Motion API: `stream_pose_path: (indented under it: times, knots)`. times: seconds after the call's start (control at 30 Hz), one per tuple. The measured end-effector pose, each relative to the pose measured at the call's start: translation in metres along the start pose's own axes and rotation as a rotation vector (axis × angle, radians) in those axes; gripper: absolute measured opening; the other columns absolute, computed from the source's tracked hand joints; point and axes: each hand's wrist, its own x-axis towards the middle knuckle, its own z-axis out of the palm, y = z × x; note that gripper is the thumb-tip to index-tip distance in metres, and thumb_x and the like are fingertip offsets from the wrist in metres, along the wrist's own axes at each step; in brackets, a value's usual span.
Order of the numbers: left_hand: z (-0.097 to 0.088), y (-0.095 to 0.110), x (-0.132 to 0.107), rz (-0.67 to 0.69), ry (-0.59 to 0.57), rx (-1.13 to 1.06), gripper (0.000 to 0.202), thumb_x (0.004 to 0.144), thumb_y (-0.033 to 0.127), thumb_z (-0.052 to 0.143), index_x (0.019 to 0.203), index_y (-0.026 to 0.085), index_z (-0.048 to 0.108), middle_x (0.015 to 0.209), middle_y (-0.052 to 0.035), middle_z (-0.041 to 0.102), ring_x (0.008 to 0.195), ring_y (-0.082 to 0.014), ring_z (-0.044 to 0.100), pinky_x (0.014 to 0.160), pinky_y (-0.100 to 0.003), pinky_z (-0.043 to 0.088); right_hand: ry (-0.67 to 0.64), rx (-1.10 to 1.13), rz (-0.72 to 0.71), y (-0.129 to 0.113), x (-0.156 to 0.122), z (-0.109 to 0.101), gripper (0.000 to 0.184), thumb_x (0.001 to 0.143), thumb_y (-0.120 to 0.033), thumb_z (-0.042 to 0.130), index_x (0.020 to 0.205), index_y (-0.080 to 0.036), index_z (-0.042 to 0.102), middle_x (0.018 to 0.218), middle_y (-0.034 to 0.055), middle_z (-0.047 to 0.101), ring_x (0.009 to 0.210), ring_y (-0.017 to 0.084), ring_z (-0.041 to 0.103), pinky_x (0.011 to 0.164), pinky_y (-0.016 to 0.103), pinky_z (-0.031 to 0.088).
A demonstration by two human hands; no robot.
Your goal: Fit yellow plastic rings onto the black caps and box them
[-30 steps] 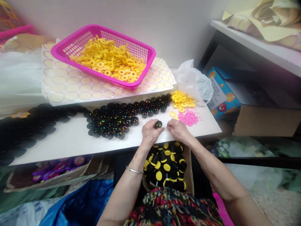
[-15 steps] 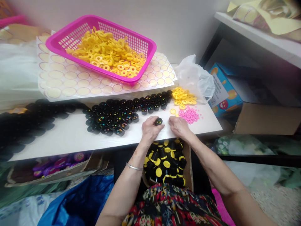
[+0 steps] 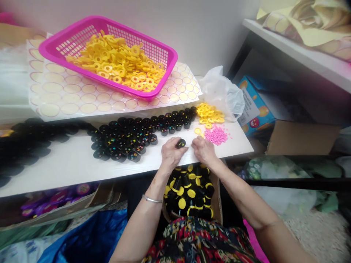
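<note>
My left hand (image 3: 172,152) is closed around a small black cup (image 3: 181,143), held upright with bits of colour showing inside its top. Just to the right, my right hand (image 3: 203,149) has its fingers pinched together; whatever they may hold is too small to make out. It rests beside a heap of tiny pink pieces (image 3: 218,135). Left of my hands stand rows of black cups (image 3: 123,137) with coloured bits in them. Behind the pink heap lies a pile of yellow ring-shaped pieces (image 3: 210,113).
A pink basket (image 3: 109,82) of yellow rings sits on sticker sheets (image 3: 68,98) at the back. A clear plastic bag (image 3: 223,91) and a blue carton (image 3: 255,104) are to the right. Below the table edge, a box holds black tubs with yellow lids (image 3: 190,193).
The view has shifted slightly, moving most things a little left in the picture. My left hand keeps the black cup, and my right hand stays pinched, slightly nearer to it.
</note>
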Motion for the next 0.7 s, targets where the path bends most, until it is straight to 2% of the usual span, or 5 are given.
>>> stream_pose_path:
  times: [0.2, 0.47, 0.57, 0.7]
  knots:
    - [0.000, 0.000, 0.001, -0.003, -0.018, 0.016, 0.024, 0.063, 0.026, 0.071, 0.086, 0.022, 0.065, 0.081, 0.0018, 0.060, 0.074, -0.0129, 0.054, 0.068, -0.024, 0.043, 0.057, -0.121, -0.047, -0.006, -0.010, 0.010, 0.027, 0.091, -0.025, 0.036, 0.086, -0.018, 0.062, 0.089, 0.0070, 0.057, 0.073, 0.015, 0.052, 0.052, 0.026, 0.026]
    - [-0.001, 0.003, 0.002, 0.011, -0.006, 0.018, 0.025, 0.062, 0.027, 0.072, 0.085, 0.022, 0.065, 0.079, 0.0018, 0.060, 0.074, -0.0135, 0.054, 0.069, -0.024, 0.043, 0.126, -0.214, -0.180, -0.001, -0.011, 0.018, 0.022, 0.087, -0.013, 0.038, 0.088, -0.016, 0.060, 0.088, 0.0096, 0.056, 0.078, 0.019, 0.049, 0.057, 0.028, 0.029]
    - [-0.003, 0.006, 0.001, 0.009, -0.025, 0.034, 0.025, 0.062, 0.027, 0.072, 0.086, 0.021, 0.065, 0.078, 0.0015, 0.059, 0.074, -0.0137, 0.054, 0.068, -0.024, 0.042, 0.122, -0.144, -0.169, 0.000, -0.012, 0.017, 0.022, 0.086, -0.012, 0.038, 0.084, -0.016, 0.060, 0.087, 0.0086, 0.056, 0.075, 0.018, 0.049, 0.057, 0.028, 0.030]
    - [-0.003, 0.009, 0.000, -0.004, -0.033, 0.036, 0.019, 0.063, 0.027, 0.071, 0.080, 0.021, 0.065, 0.076, 0.0017, 0.059, 0.073, -0.0136, 0.053, 0.067, -0.024, 0.042, 0.221, 0.176, -0.174, -0.002, -0.007, 0.008, 0.022, 0.088, -0.016, 0.037, 0.084, -0.017, 0.058, 0.083, 0.0053, 0.055, 0.074, 0.015, 0.050, 0.063, 0.025, 0.036]
